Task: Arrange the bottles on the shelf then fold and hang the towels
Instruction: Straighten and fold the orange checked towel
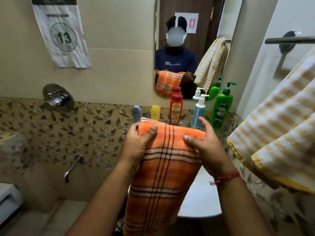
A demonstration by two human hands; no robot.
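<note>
I hold a folded orange towel [163,176] with dark and white stripes, hanging down in front of me over the basin. My left hand [138,143] grips its upper left edge, thumb across the front. My right hand [204,145] holds the upper right edge, thumb on the front and fingers spread behind. Beyond the towel, a row of bottles stands on the glass shelf [185,123]: a grey-blue one [136,113], a yellow one [155,112], a red one [176,109], a white-and-blue pump bottle [198,113] and a green pump bottle [221,109].
A yellow-and-white striped towel [279,126] hangs from the towel bar [289,40] on the right wall. A mirror [187,48] is above the shelf. A white basin [201,198] lies below my hands. A mixer knob [58,99] and spout [73,167] are on the left wall.
</note>
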